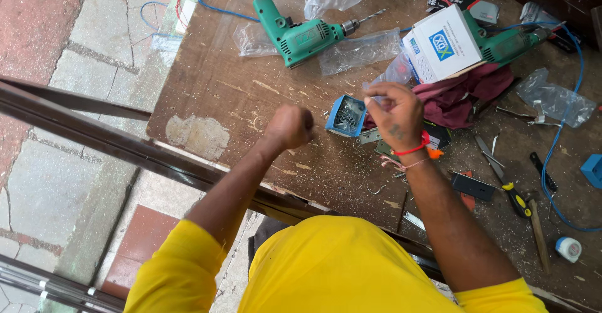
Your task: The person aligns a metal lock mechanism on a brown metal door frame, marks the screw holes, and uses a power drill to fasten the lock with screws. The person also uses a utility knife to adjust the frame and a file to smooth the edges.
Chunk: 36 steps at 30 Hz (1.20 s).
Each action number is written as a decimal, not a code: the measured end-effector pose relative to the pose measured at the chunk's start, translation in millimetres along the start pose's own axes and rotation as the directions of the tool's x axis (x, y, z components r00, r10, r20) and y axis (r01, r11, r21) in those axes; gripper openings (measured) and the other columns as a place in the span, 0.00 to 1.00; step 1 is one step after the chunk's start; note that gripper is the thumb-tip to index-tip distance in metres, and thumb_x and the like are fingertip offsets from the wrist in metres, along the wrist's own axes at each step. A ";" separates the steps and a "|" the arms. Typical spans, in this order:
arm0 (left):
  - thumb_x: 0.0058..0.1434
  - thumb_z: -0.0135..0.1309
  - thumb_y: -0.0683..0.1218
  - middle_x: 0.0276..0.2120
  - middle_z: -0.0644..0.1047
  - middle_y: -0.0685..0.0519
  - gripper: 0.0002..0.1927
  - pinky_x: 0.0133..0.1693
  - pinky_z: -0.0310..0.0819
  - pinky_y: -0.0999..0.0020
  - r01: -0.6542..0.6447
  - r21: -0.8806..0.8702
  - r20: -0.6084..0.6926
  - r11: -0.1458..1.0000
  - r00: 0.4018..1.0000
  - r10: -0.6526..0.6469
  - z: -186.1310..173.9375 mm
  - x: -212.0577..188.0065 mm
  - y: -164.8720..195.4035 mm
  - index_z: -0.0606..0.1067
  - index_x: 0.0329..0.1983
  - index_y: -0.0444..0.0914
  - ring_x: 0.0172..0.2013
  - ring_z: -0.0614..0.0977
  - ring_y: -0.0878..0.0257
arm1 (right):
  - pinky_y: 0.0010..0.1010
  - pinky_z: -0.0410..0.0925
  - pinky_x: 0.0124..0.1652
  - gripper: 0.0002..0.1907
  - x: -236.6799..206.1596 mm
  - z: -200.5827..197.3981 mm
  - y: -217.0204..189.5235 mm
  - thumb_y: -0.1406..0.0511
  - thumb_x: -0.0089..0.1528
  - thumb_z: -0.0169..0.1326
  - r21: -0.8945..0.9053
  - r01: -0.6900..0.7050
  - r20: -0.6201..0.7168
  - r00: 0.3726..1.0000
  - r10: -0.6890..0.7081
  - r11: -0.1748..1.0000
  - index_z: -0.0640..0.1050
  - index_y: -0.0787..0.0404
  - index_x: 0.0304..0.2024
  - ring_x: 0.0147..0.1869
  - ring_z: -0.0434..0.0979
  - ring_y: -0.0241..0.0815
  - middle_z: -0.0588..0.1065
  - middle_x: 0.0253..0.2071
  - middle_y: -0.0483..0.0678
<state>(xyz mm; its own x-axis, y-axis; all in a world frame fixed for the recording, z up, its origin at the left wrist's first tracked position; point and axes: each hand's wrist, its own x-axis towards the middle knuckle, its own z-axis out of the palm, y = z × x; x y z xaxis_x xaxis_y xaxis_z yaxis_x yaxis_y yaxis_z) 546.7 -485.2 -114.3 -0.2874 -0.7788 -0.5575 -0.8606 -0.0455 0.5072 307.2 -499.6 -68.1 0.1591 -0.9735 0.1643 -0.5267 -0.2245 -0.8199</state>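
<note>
My left hand (290, 125) is closed into a fist above the wooden worktable (213, 93), just left of a small blue box of screws (345, 115). What it holds, if anything, is hidden. My right hand (393, 114) hovers right of that box with fingertips pinched together; a red band circles its wrist. Whether a screw sits between the fingers is too small to tell. Yellow sleeves cover both upper arms.
A green electric drill (300, 32) lies at the far middle, a second green drill (511, 42) under a white carton (441, 45). Maroon cloth (464, 93), plastic bags, screwdriver (508, 187), tape roll (568, 248) and blue cable lie right. Metal rails (94, 131) cross the left.
</note>
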 end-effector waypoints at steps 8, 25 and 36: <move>0.54 0.63 0.44 0.36 0.84 0.49 0.09 0.39 0.81 0.57 -0.494 -0.028 -0.582 0.869 0.715 0.388 2.2 5.2 46.6 0.83 0.39 0.41 0.33 0.85 0.53 | 0.21 0.73 0.43 0.09 -9.9 -14.5 10.0 0.68 0.62 0.63 0.165 -0.193 0.010 0.981 0.194 0.967 0.84 0.64 0.44 0.43 0.80 0.29 0.82 0.45 0.46; 0.53 0.64 0.47 0.39 0.80 0.47 0.09 0.39 0.81 0.56 -0.132 0.199 -0.341 0.971 0.920 0.195 -7.6 29.2 34.9 0.80 0.38 0.43 0.37 0.84 0.51 | 0.49 0.71 0.56 0.44 48.1 -4.1 -15.9 0.62 0.46 0.70 -0.638 0.304 0.078 0.939 -0.334 0.707 0.71 0.62 0.65 0.60 0.74 0.68 0.69 0.65 0.67; 0.61 0.64 0.44 0.32 0.84 0.48 0.06 0.34 0.81 0.63 -0.440 -0.334 -0.628 0.834 0.764 0.151 20.7 23.2 62.0 0.82 0.40 0.41 0.31 0.86 0.59 | 0.21 0.75 0.32 0.08 -2.2 20.7 6.1 0.70 0.61 0.61 0.484 -0.431 0.134 0.897 0.422 0.762 0.83 0.67 0.43 0.31 0.80 0.31 0.82 0.33 0.47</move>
<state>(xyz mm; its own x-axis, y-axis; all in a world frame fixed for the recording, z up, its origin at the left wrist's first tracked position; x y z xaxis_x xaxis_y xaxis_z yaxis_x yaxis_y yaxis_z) 478.0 -493.2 -109.4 -0.0854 -0.9943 0.0633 -0.4505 0.0952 0.8877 321.0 -497.9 -84.9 0.0323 -0.9617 -0.2721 -0.0658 0.2696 -0.9607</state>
